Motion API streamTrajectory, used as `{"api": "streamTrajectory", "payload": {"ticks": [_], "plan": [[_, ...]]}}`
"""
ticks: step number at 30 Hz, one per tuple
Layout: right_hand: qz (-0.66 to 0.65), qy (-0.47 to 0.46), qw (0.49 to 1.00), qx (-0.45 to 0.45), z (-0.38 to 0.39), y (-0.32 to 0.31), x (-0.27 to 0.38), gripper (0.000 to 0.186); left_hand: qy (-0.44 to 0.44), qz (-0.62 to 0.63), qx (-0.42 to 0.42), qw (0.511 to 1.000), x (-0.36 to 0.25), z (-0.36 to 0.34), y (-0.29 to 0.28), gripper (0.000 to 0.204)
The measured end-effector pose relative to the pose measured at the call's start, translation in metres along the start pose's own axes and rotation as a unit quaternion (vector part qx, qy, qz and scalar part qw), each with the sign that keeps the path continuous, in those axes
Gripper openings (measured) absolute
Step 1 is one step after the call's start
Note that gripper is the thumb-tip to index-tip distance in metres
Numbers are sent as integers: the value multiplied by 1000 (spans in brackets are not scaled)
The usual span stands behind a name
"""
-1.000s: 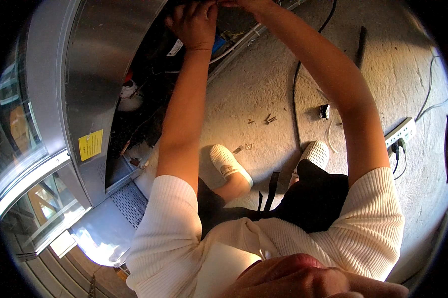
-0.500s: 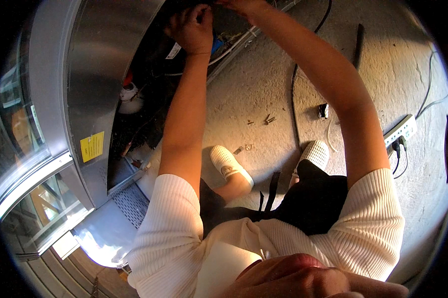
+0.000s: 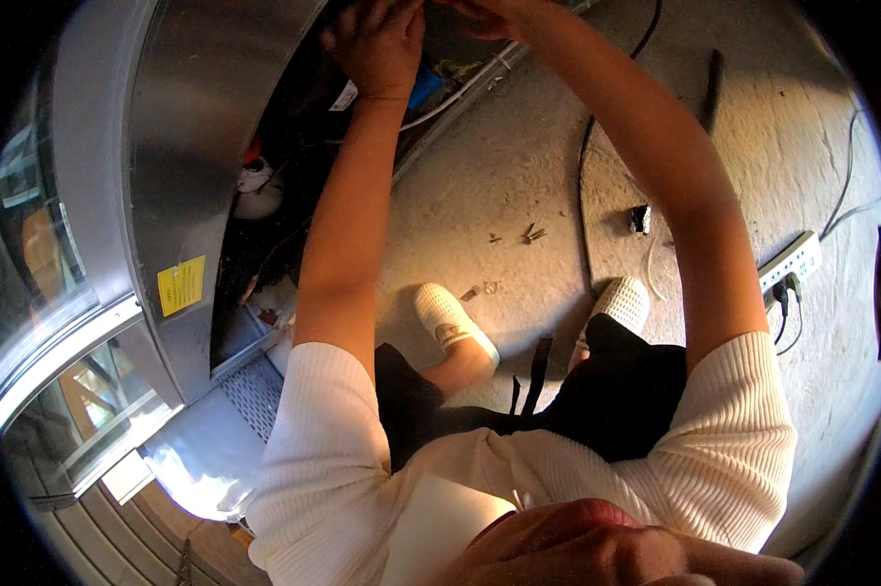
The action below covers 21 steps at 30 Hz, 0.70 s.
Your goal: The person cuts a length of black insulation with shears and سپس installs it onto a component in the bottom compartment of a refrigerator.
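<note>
Both arms reach far up into the open, dark compartment (image 3: 294, 186) at the base of a steel cabinet (image 3: 182, 146) on the left. The left hand (image 3: 377, 44) is curled, fingers bent around something inside the opening, but what it grips is hidden in shadow. The right hand (image 3: 494, 15) sits just beside it at the far edge of the view, fingers bent down toward the same spot; whether it holds anything I cannot tell.

Just below the hands lie a white tube (image 3: 460, 90) and a blue part (image 3: 424, 88), running out along the cabinet's lower edge. The tube looks thin, light and bendable, likely to kink if pulled hard, so it is best taken close to where it joins the blue part.

On the concrete floor (image 3: 519, 176) to the right lie a few small screws (image 3: 532, 233), a black cable (image 3: 585, 195) and, well apart, a white power strip (image 3: 790, 264). A yellow label (image 3: 181, 285) sits on the cabinet's side.
</note>
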State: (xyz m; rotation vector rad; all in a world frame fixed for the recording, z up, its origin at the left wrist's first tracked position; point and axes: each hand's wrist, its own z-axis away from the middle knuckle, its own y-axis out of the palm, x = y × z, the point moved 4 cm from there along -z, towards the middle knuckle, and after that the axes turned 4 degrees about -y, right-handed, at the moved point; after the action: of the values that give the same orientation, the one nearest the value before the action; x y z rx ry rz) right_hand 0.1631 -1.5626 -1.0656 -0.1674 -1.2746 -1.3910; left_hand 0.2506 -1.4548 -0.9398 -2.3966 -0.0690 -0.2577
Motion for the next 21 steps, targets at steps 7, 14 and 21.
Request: {"api": "streamTrajectory", "payload": {"ticks": [7,14,21], "plan": [[-15,-80,990,118,-4,-6,3,21,25,12,47,999,-3,-11,-4,13],[80,-229,967,73,-11,-1,-1,12,20,30,46,998,-2,-12,-1,10],[219,-252,942,39,3,1,13,25,-45,78,57,994,7,-7,3,11]]}}
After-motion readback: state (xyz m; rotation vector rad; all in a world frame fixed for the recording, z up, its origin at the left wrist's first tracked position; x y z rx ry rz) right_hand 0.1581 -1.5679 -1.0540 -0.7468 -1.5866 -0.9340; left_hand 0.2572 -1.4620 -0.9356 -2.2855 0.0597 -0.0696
